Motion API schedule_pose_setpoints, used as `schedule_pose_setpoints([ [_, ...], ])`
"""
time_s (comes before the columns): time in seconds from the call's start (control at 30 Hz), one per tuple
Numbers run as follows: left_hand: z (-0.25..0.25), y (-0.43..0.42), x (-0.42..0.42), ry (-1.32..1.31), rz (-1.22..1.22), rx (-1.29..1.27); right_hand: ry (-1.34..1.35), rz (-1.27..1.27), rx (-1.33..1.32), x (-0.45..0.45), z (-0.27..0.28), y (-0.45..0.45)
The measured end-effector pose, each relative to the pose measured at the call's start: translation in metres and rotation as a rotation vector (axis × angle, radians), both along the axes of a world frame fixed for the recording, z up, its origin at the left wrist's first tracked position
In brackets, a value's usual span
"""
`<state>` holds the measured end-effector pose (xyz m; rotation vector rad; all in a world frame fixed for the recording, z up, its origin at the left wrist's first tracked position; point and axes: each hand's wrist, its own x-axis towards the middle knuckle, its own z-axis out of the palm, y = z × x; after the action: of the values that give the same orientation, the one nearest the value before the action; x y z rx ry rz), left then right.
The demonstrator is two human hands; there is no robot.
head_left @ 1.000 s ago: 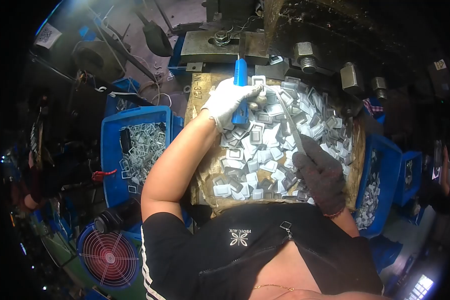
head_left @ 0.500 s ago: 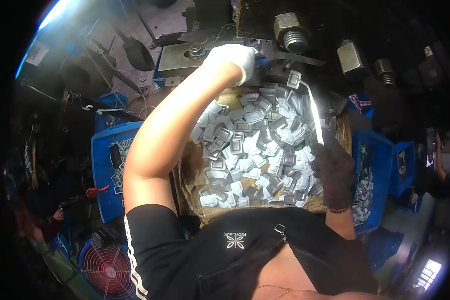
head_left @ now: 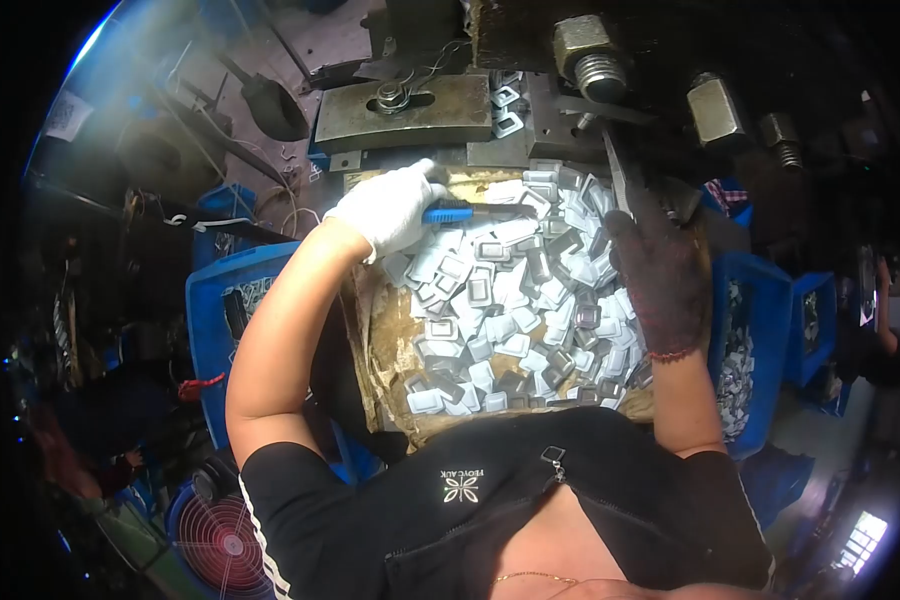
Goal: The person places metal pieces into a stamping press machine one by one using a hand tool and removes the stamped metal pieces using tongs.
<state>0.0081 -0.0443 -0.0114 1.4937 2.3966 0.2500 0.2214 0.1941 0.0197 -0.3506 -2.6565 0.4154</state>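
My left hand [head_left: 392, 208], in a white glove, is closed on a blue-handled tool [head_left: 448, 214] whose dark, narrow end points right over the heap of small metal pieces [head_left: 490, 285]. My right hand [head_left: 660, 270], in a dark glove, grips long metal tweezers [head_left: 616, 170] at the right side of the heap. The tweezers point up toward the machine, and their tip lies in front of its dark lower part; no piece can be made out at the tip. Small rectangular pieces with raised centres cover the worn board [head_left: 390, 340].
Above the board are a slotted metal clamp plate [head_left: 405, 125] and large bolts [head_left: 598, 75]. Blue bins stand left [head_left: 210, 350] and right [head_left: 770, 350], holding metal pieces. A few frames [head_left: 508, 124] lie beside the clamp plate. A fan [head_left: 232, 543] is at lower left.
My left hand has come back from the machine to the heap's upper left. My right hand has moved up, carrying the tweezers toward the machine; the piece seen at their tip earlier is no longer visible there.
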Motion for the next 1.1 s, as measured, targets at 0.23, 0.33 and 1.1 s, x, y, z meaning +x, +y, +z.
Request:
schedule_pose_setpoints([
  [0.23, 0.0, 0.004, 0.006, -0.034, 0.158, -0.017, 0.129, -0.162, -0.538, 0.012, 0.01, -0.004],
  [0.33, -0.014, -0.002, 0.007, 0.049, 0.241, 0.119, 0.033, -0.288, -0.828, 0.032, 0.029, -0.016],
  [1.1, -0.023, 0.009, 0.043, -0.987, 0.775, 0.88, -0.384, -0.052, -1.113, 0.058, 0.023, -0.069],
])
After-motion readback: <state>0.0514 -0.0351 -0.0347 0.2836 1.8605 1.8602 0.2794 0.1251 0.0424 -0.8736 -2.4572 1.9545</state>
